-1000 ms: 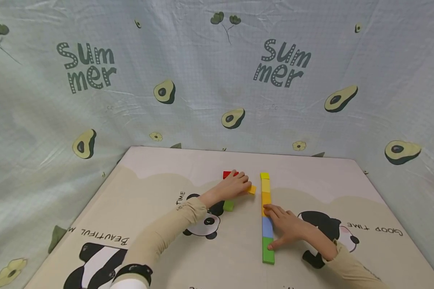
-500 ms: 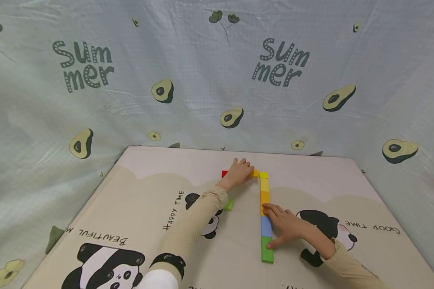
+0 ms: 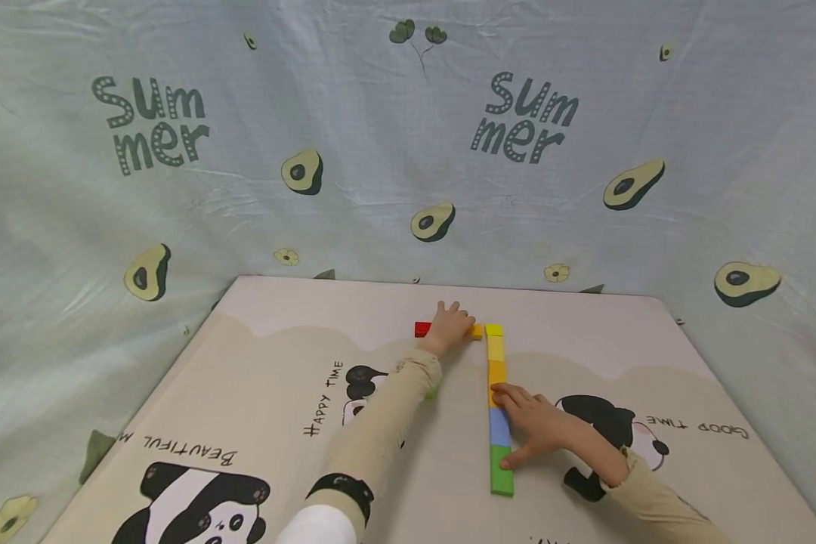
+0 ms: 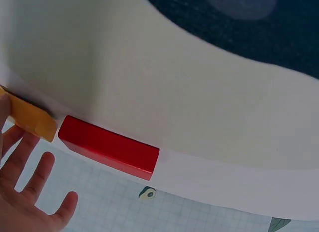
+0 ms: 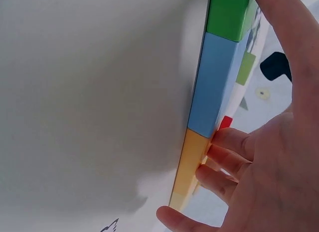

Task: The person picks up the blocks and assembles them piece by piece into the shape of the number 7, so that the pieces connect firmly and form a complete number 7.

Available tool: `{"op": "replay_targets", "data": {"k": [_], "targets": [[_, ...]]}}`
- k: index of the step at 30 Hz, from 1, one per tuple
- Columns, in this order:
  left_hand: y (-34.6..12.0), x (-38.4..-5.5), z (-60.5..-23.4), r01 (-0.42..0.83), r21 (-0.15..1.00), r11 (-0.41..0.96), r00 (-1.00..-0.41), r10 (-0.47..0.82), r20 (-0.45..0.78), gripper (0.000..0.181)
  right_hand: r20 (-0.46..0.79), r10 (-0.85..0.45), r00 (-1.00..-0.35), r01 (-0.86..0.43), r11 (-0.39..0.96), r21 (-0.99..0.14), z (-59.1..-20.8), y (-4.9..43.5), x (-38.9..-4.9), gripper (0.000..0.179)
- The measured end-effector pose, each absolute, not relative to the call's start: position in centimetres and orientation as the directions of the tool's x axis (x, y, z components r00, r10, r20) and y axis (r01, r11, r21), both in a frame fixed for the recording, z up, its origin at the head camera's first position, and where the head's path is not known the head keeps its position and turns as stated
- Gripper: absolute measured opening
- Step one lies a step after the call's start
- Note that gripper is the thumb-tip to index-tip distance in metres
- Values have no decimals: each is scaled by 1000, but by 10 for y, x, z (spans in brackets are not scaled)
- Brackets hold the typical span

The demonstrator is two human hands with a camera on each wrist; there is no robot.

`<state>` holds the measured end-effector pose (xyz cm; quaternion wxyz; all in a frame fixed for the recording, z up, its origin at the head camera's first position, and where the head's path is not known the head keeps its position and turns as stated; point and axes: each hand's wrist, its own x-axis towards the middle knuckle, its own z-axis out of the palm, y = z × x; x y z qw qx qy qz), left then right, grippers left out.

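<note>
In the head view, my left hand (image 3: 450, 329) pinches an orange block (image 3: 477, 332) between thumb and fingers at the far side of the table. A red block (image 4: 109, 147) lies just beside it in the left wrist view, with a narrow gap between them. A straight row runs toward me: a small yellow block (image 3: 493, 330), a longer yellow block (image 3: 496, 347), an orange block (image 3: 496, 372), a blue block (image 5: 214, 82) and a green block (image 3: 501, 472). My right hand (image 3: 540, 425) rests along the row, its thumb at the green block and fingertips touching the orange one.
A loose green block (image 3: 433, 392) lies partly behind my left sleeve. The table (image 3: 279, 340) has a panda-print cover and ends at a hanging cloth (image 3: 353, 219) with avocado prints.
My left hand has carried the orange block away from me, to between the red block and the row's far end, then shifted slightly left. My right hand stays in place.
</note>
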<state>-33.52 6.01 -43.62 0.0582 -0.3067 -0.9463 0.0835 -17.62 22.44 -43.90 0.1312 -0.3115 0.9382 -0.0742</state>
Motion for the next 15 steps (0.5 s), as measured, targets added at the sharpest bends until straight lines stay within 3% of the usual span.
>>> {"op": "replay_targets", "data": {"k": [7,15], "targets": [[55,-332,-441,563,-226,795,-806,589,65,26,-211,-599,-773,-560,800,-216,-437,221,-175,100],[41,-328,-432,665,-228,711,-720,692,57,28,-220,-594,-774,-557,803,-210,-435,221,-174,100]]}}
